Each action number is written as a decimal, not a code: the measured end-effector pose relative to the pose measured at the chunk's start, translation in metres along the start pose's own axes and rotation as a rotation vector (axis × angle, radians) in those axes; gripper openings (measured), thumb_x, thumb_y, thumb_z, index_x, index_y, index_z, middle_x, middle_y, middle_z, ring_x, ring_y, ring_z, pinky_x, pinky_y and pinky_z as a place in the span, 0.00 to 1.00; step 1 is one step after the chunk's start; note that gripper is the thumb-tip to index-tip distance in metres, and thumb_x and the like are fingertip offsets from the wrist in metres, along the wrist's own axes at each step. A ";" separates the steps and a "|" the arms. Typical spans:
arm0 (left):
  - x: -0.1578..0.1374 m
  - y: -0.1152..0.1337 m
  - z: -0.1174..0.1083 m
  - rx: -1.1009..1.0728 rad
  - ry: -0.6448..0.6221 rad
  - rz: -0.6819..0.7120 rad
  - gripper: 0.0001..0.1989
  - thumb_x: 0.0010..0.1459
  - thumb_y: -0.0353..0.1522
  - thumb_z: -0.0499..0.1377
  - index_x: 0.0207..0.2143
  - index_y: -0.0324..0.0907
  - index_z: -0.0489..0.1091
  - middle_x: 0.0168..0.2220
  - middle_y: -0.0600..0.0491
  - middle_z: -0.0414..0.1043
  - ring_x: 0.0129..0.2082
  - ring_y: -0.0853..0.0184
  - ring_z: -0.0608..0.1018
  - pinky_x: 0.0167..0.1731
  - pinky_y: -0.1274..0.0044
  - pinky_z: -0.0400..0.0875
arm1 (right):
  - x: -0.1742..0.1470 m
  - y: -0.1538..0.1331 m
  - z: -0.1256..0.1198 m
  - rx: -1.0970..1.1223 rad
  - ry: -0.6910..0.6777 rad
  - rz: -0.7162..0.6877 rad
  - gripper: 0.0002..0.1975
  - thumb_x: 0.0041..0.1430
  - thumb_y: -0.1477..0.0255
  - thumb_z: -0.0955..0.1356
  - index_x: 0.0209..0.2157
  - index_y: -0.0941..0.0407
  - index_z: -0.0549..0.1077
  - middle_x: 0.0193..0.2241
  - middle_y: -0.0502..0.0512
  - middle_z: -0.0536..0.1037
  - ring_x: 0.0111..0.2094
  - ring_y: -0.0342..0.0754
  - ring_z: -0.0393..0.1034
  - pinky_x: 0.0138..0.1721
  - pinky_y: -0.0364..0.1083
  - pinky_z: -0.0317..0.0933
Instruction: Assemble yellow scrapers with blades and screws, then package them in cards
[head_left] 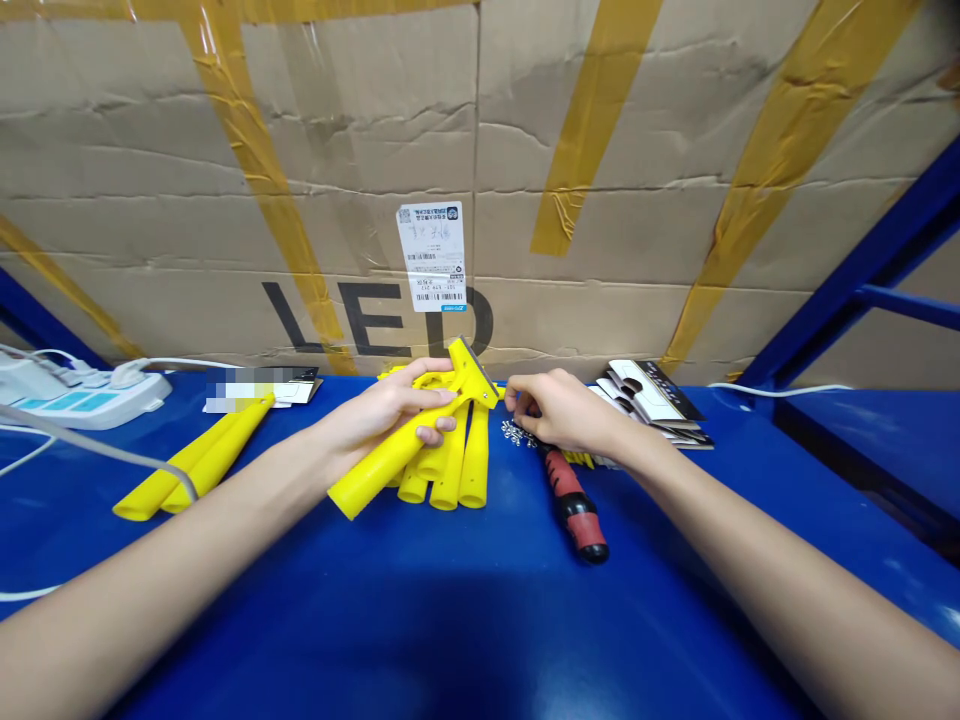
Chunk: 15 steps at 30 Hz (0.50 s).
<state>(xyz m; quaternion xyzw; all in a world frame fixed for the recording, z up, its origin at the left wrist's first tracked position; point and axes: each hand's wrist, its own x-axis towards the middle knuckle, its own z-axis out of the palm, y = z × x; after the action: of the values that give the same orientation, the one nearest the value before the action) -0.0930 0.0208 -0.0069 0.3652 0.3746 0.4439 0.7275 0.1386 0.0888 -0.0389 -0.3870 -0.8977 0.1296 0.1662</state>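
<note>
My left hand [401, 405] is closed around a yellow scraper [390, 452], its head tilted up to the right with a metal edge along it. Below and behind it lie several more yellow scrapers [450, 470], handles toward me. My right hand [559, 408] is just right of the scraper head, thumb and fingers pinched together; what they hold, if anything, is too small to make out. Under its fingertips sits a small heap of metal screws [516, 433]. A red and black screwdriver [574, 505] lies below the right hand, its far end hidden by that hand.
Two yellow scrapers [202, 455] lie at left, beside a card pack [296, 388]. A white power strip [90, 400] with cables stands further left. Printed cards [660, 400] are stacked behind my right wrist. A taped cardboard box [360, 200] walls off the back of the blue table [450, 620].
</note>
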 end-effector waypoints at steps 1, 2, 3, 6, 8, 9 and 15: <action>0.000 0.000 0.000 -0.004 0.009 0.000 0.25 0.58 0.17 0.59 0.56 0.40 0.64 0.40 0.44 0.74 0.22 0.75 0.73 0.16 0.86 0.63 | 0.000 0.000 -0.001 -0.001 0.008 0.005 0.08 0.55 0.81 0.67 0.35 0.55 0.74 0.29 0.52 0.81 0.30 0.48 0.74 0.33 0.45 0.61; 0.000 0.001 0.001 -0.007 0.016 -0.001 0.25 0.57 0.17 0.58 0.56 0.40 0.64 0.40 0.44 0.74 0.21 0.75 0.73 0.16 0.86 0.63 | 0.000 0.001 -0.003 -0.002 0.017 0.010 0.09 0.56 0.81 0.67 0.37 0.55 0.75 0.30 0.53 0.82 0.31 0.49 0.75 0.34 0.46 0.62; 0.000 0.001 0.001 -0.008 0.018 -0.003 0.25 0.57 0.17 0.58 0.56 0.40 0.63 0.40 0.44 0.74 0.21 0.75 0.73 0.16 0.86 0.64 | 0.001 0.001 -0.005 -0.006 0.024 0.016 0.11 0.57 0.81 0.66 0.40 0.56 0.76 0.32 0.54 0.82 0.32 0.50 0.75 0.35 0.46 0.63; -0.001 0.001 0.001 0.002 -0.002 -0.013 0.24 0.59 0.17 0.58 0.56 0.40 0.63 0.41 0.44 0.74 0.22 0.75 0.73 0.16 0.86 0.64 | 0.002 0.004 -0.010 -0.026 0.022 0.031 0.16 0.60 0.81 0.65 0.46 0.58 0.78 0.39 0.60 0.84 0.38 0.54 0.77 0.40 0.50 0.66; -0.001 0.001 0.001 0.011 -0.016 -0.017 0.23 0.59 0.18 0.57 0.56 0.40 0.63 0.42 0.44 0.74 0.22 0.75 0.73 0.16 0.86 0.64 | 0.003 0.005 -0.013 -0.035 0.017 0.038 0.16 0.60 0.82 0.64 0.45 0.59 0.80 0.44 0.62 0.83 0.44 0.57 0.78 0.45 0.52 0.67; -0.001 0.000 0.001 0.011 -0.012 -0.016 0.23 0.59 0.18 0.57 0.55 0.40 0.63 0.41 0.44 0.74 0.22 0.75 0.73 0.16 0.86 0.64 | 0.003 0.006 -0.015 -0.036 0.019 0.041 0.16 0.61 0.82 0.64 0.44 0.59 0.81 0.45 0.63 0.83 0.46 0.57 0.78 0.47 0.53 0.67; -0.001 -0.001 0.003 0.031 -0.022 -0.031 0.23 0.59 0.18 0.58 0.55 0.41 0.63 0.37 0.46 0.73 0.21 0.75 0.73 0.17 0.86 0.65 | 0.000 -0.003 -0.028 0.177 0.079 0.073 0.08 0.60 0.76 0.69 0.37 0.57 0.83 0.32 0.57 0.85 0.32 0.53 0.79 0.37 0.51 0.70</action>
<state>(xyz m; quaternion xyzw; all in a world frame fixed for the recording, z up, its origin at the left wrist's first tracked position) -0.0904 0.0189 -0.0059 0.3752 0.3792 0.4227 0.7326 0.1480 0.0901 -0.0119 -0.4082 -0.8607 0.1993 0.2300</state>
